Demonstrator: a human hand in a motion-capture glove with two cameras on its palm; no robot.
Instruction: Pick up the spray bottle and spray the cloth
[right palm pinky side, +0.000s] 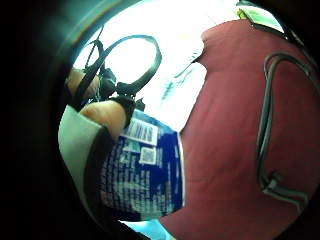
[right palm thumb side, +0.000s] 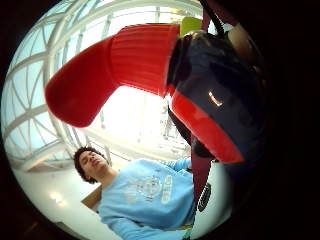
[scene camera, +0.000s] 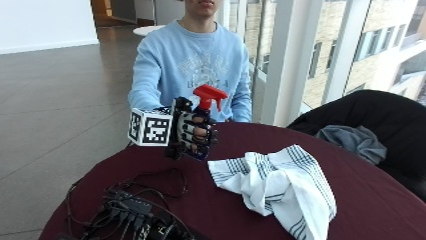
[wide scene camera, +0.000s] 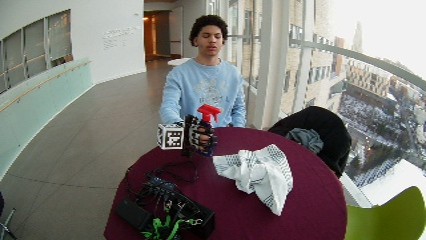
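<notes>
My gloved right hand (scene camera: 193, 132) grips a spray bottle (scene camera: 203, 122) upright, lifted above the dark red round table (scene camera: 373, 205). The bottle has a red trigger head (scene camera: 211, 95) and a dark blue labelled body (right palm pinky side: 150, 170). The red nozzle (right palm thumb side: 100, 75) fills the thumb side palm view, and the fingers (right palm pinky side: 107, 112) wrap the label in the little finger side view. A white cloth with dark stripes (scene camera: 279, 185) lies crumpled on the table, to the side of the bottle and lower, apart from it. The wide outside view shows the same hand (wide scene camera: 198, 136) and cloth (wide scene camera: 259, 172).
A tangle of black cables and boxes (scene camera: 133, 212) lies on the table's near edge. A black chair with a grey garment (scene camera: 353, 137) stands beyond the table's far side. A green chair (wide scene camera: 389, 220) shows in the wide view. A cable (right palm pinky side: 267, 125) crosses the tablecloth.
</notes>
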